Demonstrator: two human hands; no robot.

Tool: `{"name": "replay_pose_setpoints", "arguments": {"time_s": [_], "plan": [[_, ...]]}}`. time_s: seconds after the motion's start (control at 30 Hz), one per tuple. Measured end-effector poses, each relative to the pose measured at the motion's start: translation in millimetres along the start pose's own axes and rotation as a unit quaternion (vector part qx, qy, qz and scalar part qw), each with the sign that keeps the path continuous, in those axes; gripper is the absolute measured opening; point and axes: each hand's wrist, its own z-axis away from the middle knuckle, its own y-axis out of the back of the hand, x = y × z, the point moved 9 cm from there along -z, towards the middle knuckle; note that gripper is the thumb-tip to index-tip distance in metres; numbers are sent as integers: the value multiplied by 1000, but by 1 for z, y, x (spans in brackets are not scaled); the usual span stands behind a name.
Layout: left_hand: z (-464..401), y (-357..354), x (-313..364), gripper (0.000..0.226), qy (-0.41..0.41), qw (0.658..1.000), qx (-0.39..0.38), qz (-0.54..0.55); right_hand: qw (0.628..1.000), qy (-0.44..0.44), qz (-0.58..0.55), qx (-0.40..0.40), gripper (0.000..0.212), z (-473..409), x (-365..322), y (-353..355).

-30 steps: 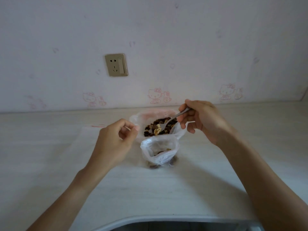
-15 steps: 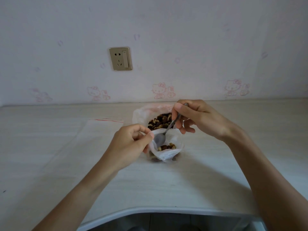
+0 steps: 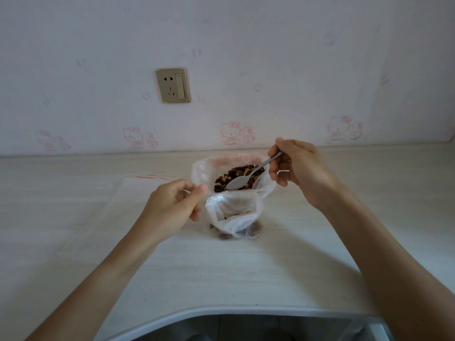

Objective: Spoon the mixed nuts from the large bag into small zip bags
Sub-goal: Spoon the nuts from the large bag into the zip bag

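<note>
From the head view, the right hand (image 3: 299,173) pinches the handle of a metal spoon (image 3: 242,179), whose bowl looks empty and sits over the mixed nuts (image 3: 230,178) in the large bag (image 3: 204,168). By my reading the step in hand is scooping a fresh load. The left hand (image 3: 176,207) pinches the rim of the small zip bag (image 3: 234,212), holding its mouth open just in front of the large bag, on the worktop (image 3: 221,271).

The next move calls for dipping the spoon into the nuts, then carrying it level across the short gap to the open mouth.

The large bag holds a dark and pale heap of nuts. The small bag holds only a shallow layer at its bottom, so filling seems far from done. More flat zip bags (image 3: 145,183) lie left.
</note>
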Motion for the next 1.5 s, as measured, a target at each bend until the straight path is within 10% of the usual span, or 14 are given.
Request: {"name": "replay_pose_setpoints", "arguments": {"time_s": [0.33, 0.73, 1.5], "plan": [[-59, -10, -8, 83, 23, 986, 28, -161, 993, 0, 90, 71, 36, -3, 12, 8], [-62, -33, -3, 32, -64, 994, 51, -75, 986, 44, 161, 26, 32, -8, 21, -13], [-56, -28, -6, 43, -28, 998, 50, 40, 993, -109, -3, 54, 35, -7, 45, 5]]}}
